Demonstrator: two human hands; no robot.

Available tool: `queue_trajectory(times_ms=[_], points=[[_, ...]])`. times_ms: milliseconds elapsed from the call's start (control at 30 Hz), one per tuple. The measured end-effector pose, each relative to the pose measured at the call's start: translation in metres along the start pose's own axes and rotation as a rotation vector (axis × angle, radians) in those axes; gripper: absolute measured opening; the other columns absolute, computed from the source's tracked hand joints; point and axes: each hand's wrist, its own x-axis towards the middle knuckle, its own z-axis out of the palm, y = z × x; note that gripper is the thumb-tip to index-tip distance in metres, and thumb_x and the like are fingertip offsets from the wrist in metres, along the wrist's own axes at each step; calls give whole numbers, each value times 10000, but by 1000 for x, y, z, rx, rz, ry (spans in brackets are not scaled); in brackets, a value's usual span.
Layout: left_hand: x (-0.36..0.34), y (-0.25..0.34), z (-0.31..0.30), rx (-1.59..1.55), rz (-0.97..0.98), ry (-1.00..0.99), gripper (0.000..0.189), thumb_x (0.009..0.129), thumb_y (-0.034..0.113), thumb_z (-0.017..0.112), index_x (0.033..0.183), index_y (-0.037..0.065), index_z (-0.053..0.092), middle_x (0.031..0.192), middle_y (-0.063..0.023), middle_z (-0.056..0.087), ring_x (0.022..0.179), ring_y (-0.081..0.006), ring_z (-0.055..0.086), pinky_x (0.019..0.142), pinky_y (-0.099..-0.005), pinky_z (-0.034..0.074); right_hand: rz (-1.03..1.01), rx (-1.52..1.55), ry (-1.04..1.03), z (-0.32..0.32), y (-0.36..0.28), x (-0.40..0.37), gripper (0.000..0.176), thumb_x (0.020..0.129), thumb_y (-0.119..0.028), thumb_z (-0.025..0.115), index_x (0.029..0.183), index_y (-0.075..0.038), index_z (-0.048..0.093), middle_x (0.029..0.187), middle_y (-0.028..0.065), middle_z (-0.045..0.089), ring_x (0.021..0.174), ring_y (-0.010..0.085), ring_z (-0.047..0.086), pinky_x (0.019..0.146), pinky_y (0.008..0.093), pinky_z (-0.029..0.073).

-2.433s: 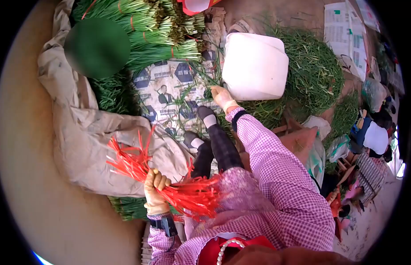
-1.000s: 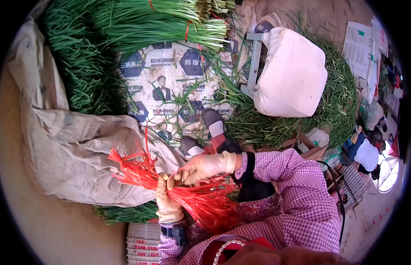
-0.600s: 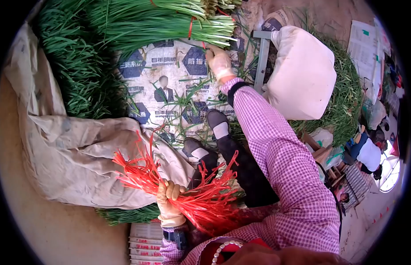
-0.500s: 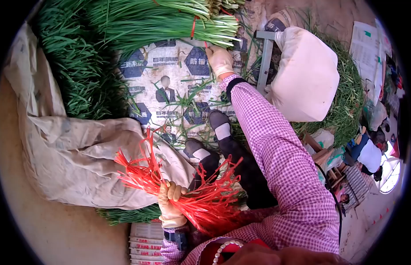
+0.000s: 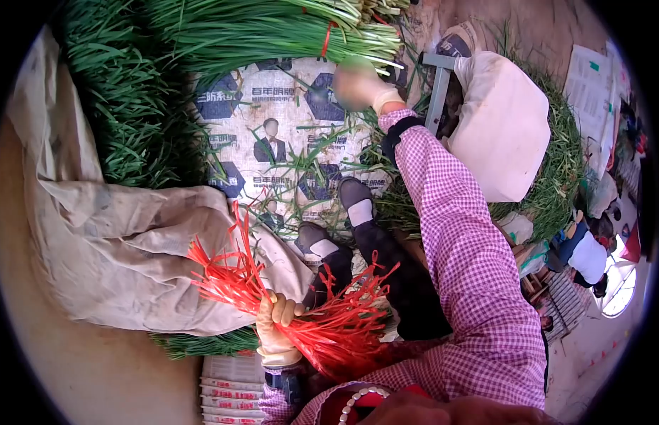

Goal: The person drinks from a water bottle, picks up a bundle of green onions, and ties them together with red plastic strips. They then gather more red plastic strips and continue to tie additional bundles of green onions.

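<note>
My left hand (image 5: 276, 327), in a pale glove, is closed around the middle of a thick bunch of red plastic strips (image 5: 336, 322). Loose ends fan out on both sides of the fist. My right hand (image 5: 363, 86) reaches out at the end of a checked sleeve, beside the cut white ends of a bundle of long green leafy stalks (image 5: 273, 35). A smear hides its fingers, so their grip cannot be made out. A red tie (image 5: 327, 39) circles that bundle near its pale end.
Loose green leaves (image 5: 124, 127) lie piled at the left, partly under a beige cloth (image 5: 124, 248). A printed sheet (image 5: 273, 106) with leaf scraps covers the ground before my feet. A white-covered seat (image 5: 503, 127) with a grey frame stands at the right. Another person (image 5: 588, 251) is farther right.
My right hand has shifted slightly right and down relative to the bundle's ends and has become smeared. My left hand still holds the red strips in much the same place.
</note>
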Motion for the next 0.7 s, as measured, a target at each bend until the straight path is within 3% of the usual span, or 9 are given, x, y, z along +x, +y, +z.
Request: queue_trajectory(times_ms=[67, 100, 133, 200, 267, 367, 500, 633, 700], points=[[0, 0, 0, -3, 3, -2, 154, 975, 237, 526, 929, 92, 550, 577, 48, 322, 499, -86, 347, 676, -312, 433, 366, 128, -1, -6, -26, -5, 276, 816, -308, 600, 939, -75, 680, 853, 167, 637, 793, 336, 618, 736, 427, 486], [1, 1, 0, 7, -7, -15, 160, 970, 242, 533, 921, 92, 562, 581, 50, 330, 509, -87, 354, 676, -301, 417, 307, 188, 188, 17, -33, -15, 369, 830, -339, 599, 1116, -109, 639, 1093, 167, 630, 1007, 323, 592, 859, 434, 458], [1, 1, -1, 18, -17, -25, 167, 965, 247, 540, 913, 92, 573, 585, 51, 339, 519, -87, 362, 677, -291, 401, 358, 150, 289, 28, -51, -25, 493, 852, -403, 590, 1276, -154, 560, 1327, 144, 521, 1213, 345, 472, 998, 469, 375], [-1, 0, -3, 32, -12, -12, 166, 965, 246, 541, 916, 91, 574, 583, 50, 339, 517, -87, 360, 677, -292, 401, 286, -44, 142, 37, -69, -41, 572, 880, -463, 550, 1386, -215, 452, 1486, 103, 345, 1344, 355, 318, 1070, 534, 281], [-3, 1, -5, 47, -7, -11, 166, 965, 246, 541, 919, 90, 574, 580, 49, 339, 515, -88, 359, 677, -292, 400, 251, -206, -30, 53, -81, -72, 605, 889, -499, 525, 1432, -280, 372, 1531, 70, 256, 1390, 331, 258, 1096, 593, 189], [-8, -1, -7, 16, 0, -27, 164, 963, 247, 543, 924, 90, 575, 577, 50, 334, 514, -87, 355, 679, -293, 399, 132, -198, -151, 79, -86, -165, 701, 833, -455, 608, 1451, -272, 332, 1531, 67, 249, 1405, 328, 212, 1111, 594, 151], [-13, -2, -9, -5, 7, -64, 157, 964, 241, 539, 926, 93, 576, 579, 53, 330, 517, -84, 354, 680, -294, 398, 82, -269, -642, 116, -65, -314, 677, 805, -390, 642, 1417, -249, 387, 1537, 37, 228, 1420, 284, 183, 1126, 601, 95], [-32, 8, -10, -27, 42, -56, 167, 976, 244, 518, 920, 94, 564, 582, 68, 340, 515, -76, 348, 672, -290, 389, 357, -329, -916, 122, -77, -366, 642, 817, -353, 616, 1408, -224, 402, 1522, 70, 266, 1389, 292, 251, 1112, 554, 178], [-45, 25, -13, 14, 126, -106, 176, 978, 254, 514, 912, 96, 555, 581, 73, 339, 494, -73, 329, 646, -287, 377, 438, -240, -1166, 113, -81, -385, 594, 880, -343, 478, 1450, -244, 340, 1544, 71, 233, 1418, 291, 213, 1121, 569, 143]])
